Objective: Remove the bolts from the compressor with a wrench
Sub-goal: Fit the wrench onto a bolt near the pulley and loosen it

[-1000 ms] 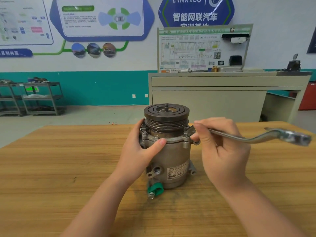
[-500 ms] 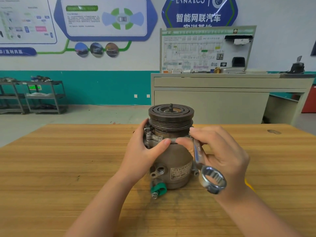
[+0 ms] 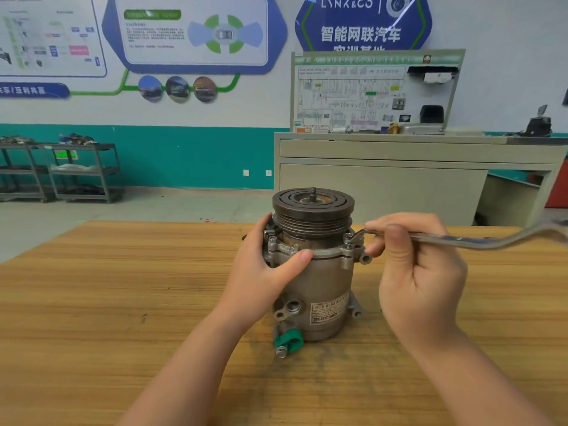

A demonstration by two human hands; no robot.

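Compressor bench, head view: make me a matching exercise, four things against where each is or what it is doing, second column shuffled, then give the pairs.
Things:
1. left hand
2. right hand
3. wrench
4. green cap

States:
A. near the base of the compressor, on the side facing the camera
B. grips the wrench handle beside the compressor
C. wraps the compressor body, thumb across its front
D. one end at a bolt on the compressor's upper flange, handle running off to the right

Pairs: 1-C, 2-B, 3-D, 4-A
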